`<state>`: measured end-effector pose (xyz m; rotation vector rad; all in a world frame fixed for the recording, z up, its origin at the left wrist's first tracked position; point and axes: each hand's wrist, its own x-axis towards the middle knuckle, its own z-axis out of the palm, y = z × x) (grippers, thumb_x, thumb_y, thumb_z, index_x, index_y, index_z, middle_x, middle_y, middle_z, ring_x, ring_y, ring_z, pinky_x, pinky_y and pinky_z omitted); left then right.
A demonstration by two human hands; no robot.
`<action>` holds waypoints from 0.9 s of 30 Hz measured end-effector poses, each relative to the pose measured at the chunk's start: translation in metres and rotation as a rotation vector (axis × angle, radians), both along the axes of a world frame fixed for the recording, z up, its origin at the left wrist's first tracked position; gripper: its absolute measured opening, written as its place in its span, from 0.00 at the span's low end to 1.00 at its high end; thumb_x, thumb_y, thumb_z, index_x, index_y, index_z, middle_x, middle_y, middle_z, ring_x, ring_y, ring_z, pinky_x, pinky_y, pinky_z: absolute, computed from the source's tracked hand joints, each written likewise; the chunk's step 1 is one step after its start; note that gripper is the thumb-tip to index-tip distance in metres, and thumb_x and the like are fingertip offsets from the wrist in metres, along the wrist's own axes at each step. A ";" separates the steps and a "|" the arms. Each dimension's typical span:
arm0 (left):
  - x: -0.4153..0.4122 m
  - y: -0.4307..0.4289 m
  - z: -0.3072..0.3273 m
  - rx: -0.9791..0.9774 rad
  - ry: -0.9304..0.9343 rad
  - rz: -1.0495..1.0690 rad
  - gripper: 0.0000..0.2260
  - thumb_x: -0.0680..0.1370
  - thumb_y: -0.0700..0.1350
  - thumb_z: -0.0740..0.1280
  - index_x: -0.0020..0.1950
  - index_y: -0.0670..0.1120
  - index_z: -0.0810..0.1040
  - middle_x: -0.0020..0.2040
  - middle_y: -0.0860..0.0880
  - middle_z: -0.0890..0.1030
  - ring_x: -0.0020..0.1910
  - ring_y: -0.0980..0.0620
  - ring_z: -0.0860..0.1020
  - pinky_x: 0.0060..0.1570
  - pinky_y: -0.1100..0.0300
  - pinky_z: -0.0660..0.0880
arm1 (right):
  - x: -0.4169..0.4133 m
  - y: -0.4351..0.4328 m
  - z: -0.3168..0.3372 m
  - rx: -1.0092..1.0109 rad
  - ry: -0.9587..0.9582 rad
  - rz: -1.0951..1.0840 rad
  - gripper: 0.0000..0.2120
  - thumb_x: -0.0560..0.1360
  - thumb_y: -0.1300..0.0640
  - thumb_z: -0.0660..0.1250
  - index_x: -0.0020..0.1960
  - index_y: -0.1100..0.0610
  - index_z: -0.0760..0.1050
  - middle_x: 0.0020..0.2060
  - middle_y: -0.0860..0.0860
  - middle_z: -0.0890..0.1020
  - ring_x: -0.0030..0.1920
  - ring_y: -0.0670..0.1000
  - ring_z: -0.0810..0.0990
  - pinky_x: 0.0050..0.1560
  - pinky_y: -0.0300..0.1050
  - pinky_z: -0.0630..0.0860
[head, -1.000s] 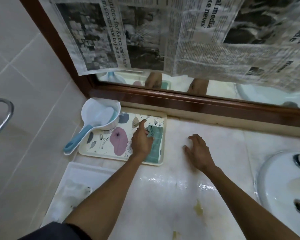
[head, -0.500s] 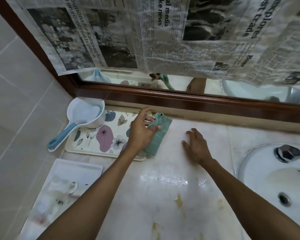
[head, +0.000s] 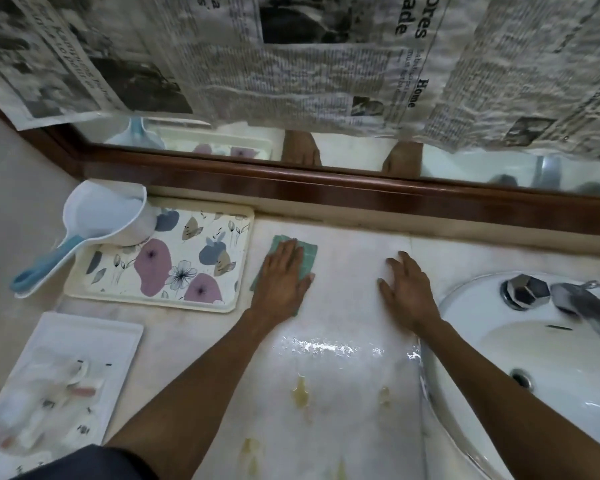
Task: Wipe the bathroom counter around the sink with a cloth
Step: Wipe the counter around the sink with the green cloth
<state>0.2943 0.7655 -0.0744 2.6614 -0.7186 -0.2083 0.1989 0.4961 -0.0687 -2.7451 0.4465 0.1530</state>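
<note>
A green cloth (head: 309,255) lies flat on the pale marble counter (head: 347,382), just right of the floral tray. My left hand (head: 281,276) presses flat on top of it, fingers together, covering most of it. Resting flat on the bare counter with its fingers spread, my right hand (head: 407,289) holds nothing, between the cloth and the white sink (head: 541,351). The counter is wet and shiny in front of my hands, with yellowish stains (head: 300,393) nearer to me.
A floral tray (head: 174,268) holds a white scoop with a blue handle (head: 94,226) at the back left. A white tray (head: 66,379) of small items sits front left. The chrome tap (head: 565,299) stands behind the sink. Newspaper (head: 291,64) covers the mirror above a wooden frame (head: 326,192).
My left hand lifted the cloth off the floral tray, carried it right and laid it flat on the counter. My right hand stayed in place.
</note>
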 end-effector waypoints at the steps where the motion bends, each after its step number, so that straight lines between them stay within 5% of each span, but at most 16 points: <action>1: -0.005 0.000 -0.007 0.053 0.027 -0.018 0.31 0.84 0.59 0.54 0.82 0.43 0.55 0.83 0.45 0.52 0.82 0.44 0.50 0.80 0.46 0.50 | -0.004 -0.008 -0.001 -0.027 -0.013 -0.004 0.28 0.78 0.44 0.55 0.70 0.61 0.69 0.73 0.63 0.66 0.72 0.64 0.67 0.71 0.59 0.65; 6: 0.002 0.003 -0.017 0.119 -0.022 -0.028 0.30 0.85 0.60 0.48 0.84 0.49 0.47 0.84 0.50 0.49 0.83 0.50 0.44 0.80 0.45 0.47 | -0.030 -0.051 -0.007 -0.173 -0.011 -0.103 0.24 0.81 0.43 0.51 0.72 0.53 0.66 0.75 0.55 0.65 0.75 0.57 0.63 0.73 0.67 0.56; 12: 0.016 -0.072 -0.012 0.167 0.065 0.283 0.29 0.84 0.59 0.43 0.84 0.50 0.44 0.84 0.47 0.44 0.83 0.46 0.41 0.80 0.44 0.39 | -0.032 -0.053 -0.010 -0.094 -0.166 -0.211 0.22 0.80 0.46 0.53 0.69 0.53 0.72 0.72 0.52 0.71 0.72 0.54 0.68 0.73 0.58 0.62; 17: -0.014 -0.139 -0.012 0.177 0.049 0.062 0.26 0.85 0.56 0.45 0.84 0.53 0.47 0.84 0.48 0.46 0.83 0.46 0.44 0.80 0.42 0.43 | -0.034 -0.057 -0.014 -0.025 -0.216 -0.243 0.20 0.81 0.47 0.55 0.68 0.53 0.74 0.73 0.50 0.71 0.73 0.52 0.68 0.73 0.53 0.60; 22: -0.023 -0.080 -0.012 0.167 -0.100 -0.376 0.24 0.86 0.55 0.49 0.83 0.56 0.55 0.83 0.52 0.54 0.82 0.50 0.52 0.80 0.47 0.52 | -0.035 -0.057 -0.012 -0.010 -0.220 -0.255 0.20 0.80 0.47 0.55 0.68 0.53 0.74 0.73 0.49 0.71 0.73 0.52 0.67 0.73 0.52 0.59; 27: 0.020 -0.049 -0.010 0.225 -0.074 -0.111 0.25 0.85 0.56 0.45 0.83 0.55 0.54 0.83 0.51 0.54 0.82 0.49 0.53 0.78 0.43 0.55 | -0.035 -0.056 -0.014 0.006 -0.259 -0.272 0.19 0.80 0.49 0.56 0.66 0.54 0.76 0.72 0.51 0.73 0.72 0.52 0.69 0.72 0.52 0.60</action>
